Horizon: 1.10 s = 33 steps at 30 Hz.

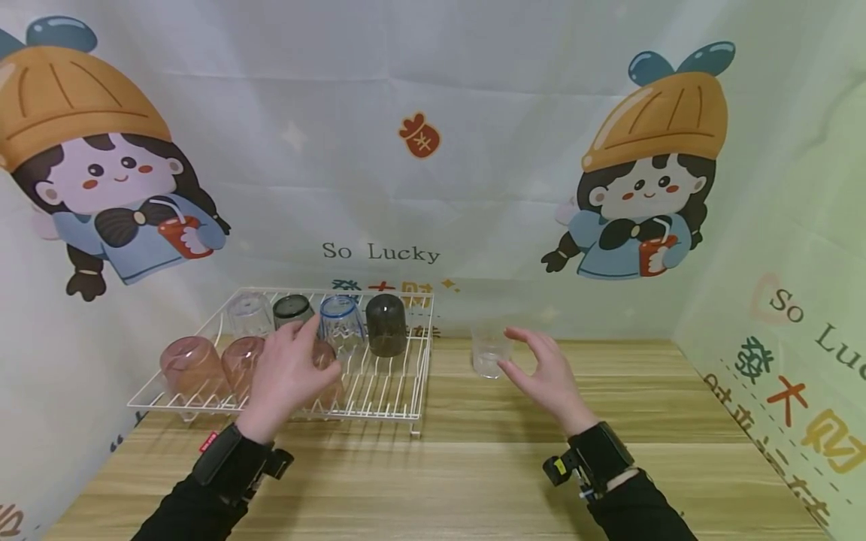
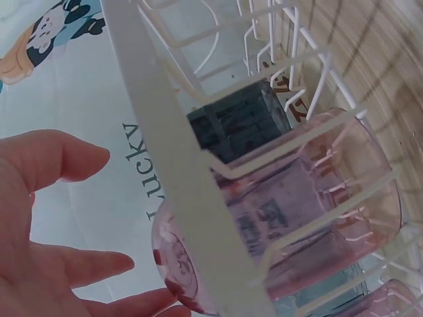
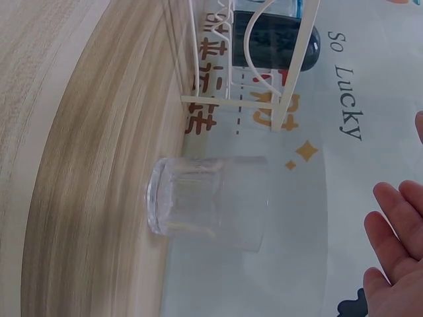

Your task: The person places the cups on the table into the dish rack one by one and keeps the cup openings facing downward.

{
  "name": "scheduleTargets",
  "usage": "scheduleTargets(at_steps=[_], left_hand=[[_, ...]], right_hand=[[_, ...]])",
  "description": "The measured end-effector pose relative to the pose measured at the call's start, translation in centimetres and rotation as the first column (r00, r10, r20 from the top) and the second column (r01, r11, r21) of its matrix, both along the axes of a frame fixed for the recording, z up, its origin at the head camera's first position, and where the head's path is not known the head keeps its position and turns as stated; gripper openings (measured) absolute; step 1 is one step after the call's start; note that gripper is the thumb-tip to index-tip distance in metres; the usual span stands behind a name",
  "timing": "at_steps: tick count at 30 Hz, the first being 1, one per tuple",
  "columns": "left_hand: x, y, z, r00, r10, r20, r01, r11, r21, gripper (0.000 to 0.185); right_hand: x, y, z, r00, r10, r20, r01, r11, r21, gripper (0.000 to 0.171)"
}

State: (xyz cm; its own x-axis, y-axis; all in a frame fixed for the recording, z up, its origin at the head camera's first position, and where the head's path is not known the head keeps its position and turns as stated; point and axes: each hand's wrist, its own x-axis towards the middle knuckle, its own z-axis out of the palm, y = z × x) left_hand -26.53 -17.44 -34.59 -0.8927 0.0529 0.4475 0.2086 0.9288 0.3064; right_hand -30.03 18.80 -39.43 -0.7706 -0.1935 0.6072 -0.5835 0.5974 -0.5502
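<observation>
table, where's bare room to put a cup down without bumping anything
Bare wood runs along the table near edge, in front of the rack and both hands, and right of the clear glass to the backdrop corner. It is crowded inside the rack, where upturned cups fill the left and back.

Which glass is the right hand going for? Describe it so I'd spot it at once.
Start at the white wire rack on the wooden table. Just right of it, near the backdrop, a clear glass stands upright by the right hand. It alone is outside the rack; the others sit upturned inside.
</observation>
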Motion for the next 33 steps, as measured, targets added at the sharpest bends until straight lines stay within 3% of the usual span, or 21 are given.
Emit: scheduleTargets(at_steps=[18,24,33], left_hand=[[0.3,1.2,-0.4,0.990,-0.085,-0.112,0.091,0.994,0.054,0.078],[0.5,1.6,-0.7,0.980,-0.106,-0.167,0.118,0.991,0.062,0.080],[0.9,2.0,-1.3,0.951,-0.159,-0.263,0.184,0.980,0.073,0.076]], right_hand=[[-0.6,-0.1,0.1,0.999,-0.032,-0.016,0.033,0.997,0.070,0.052],[-1.0,-0.2,0.0,0.999,-0.034,-0.034,0.038,0.994,0.104,0.053],[-1.5,-0.2,-0.2,0.998,-0.044,-0.040,0.049,0.991,0.125,0.053]])
